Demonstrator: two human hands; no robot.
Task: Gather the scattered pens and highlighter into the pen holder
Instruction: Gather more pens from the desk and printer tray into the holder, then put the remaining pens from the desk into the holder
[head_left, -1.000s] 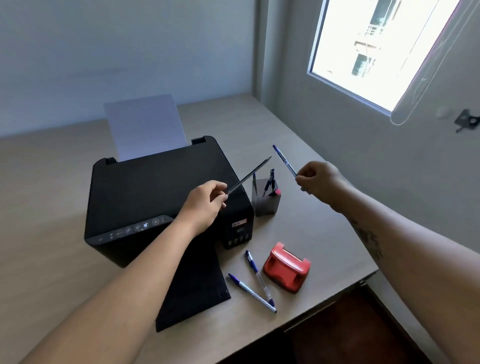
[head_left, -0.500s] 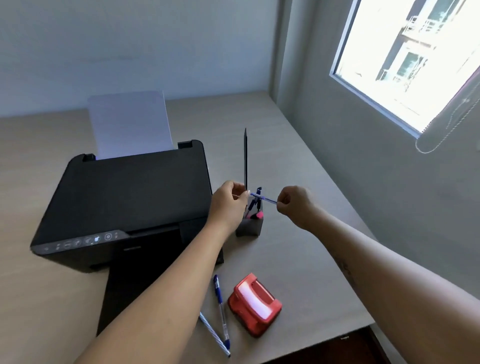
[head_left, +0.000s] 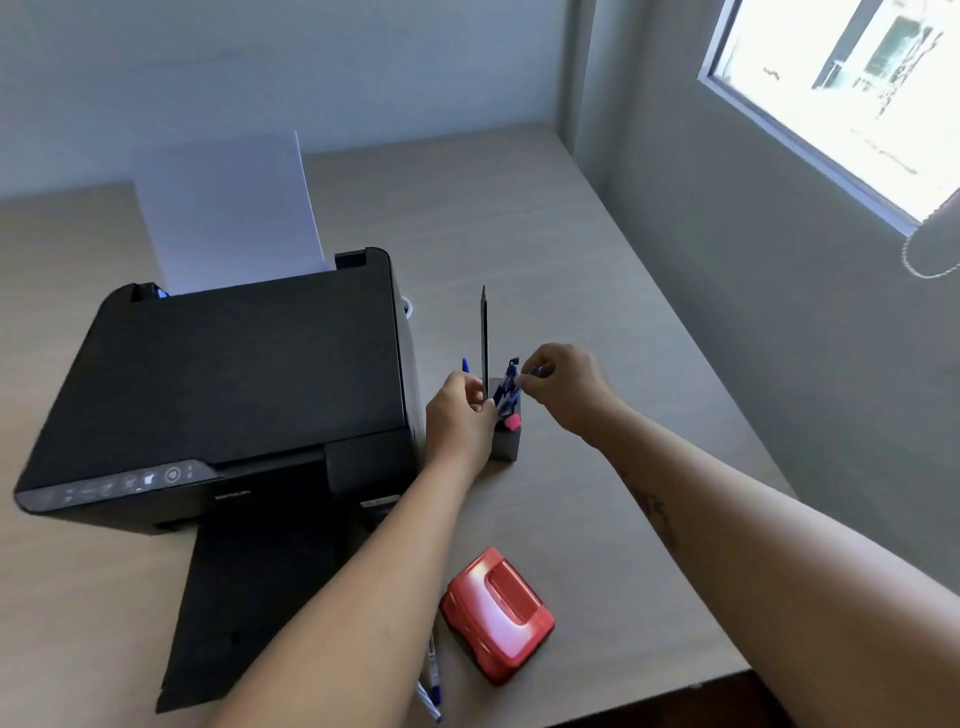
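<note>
A small grey pen holder (head_left: 506, 441) stands on the desk just right of the printer, with a pink highlighter (head_left: 512, 422) and dark pens inside. My left hand (head_left: 460, 415) grips a thin black pen (head_left: 484, 338) that stands upright over the holder, its lower end hidden behind my fingers. My right hand (head_left: 561, 384) pinches a blue pen (head_left: 511, 382) that slants down into the holder. A blue pen tip (head_left: 465, 364) shows behind my left hand. Two blue-and-white pens (head_left: 432, 680) lie near the desk's front edge, partly hidden by my left forearm.
A black printer (head_left: 234, 395) with a white sheet (head_left: 228, 213) in its rear feed fills the left of the desk, its output tray extended forward. A red hole punch (head_left: 496, 613) sits near the front edge. A wall with a window runs along the right.
Both hands have closed in over the pen holder. The blue pen in my right hand has tipped down into the holder, while the black pen stays upright in my left hand.
</note>
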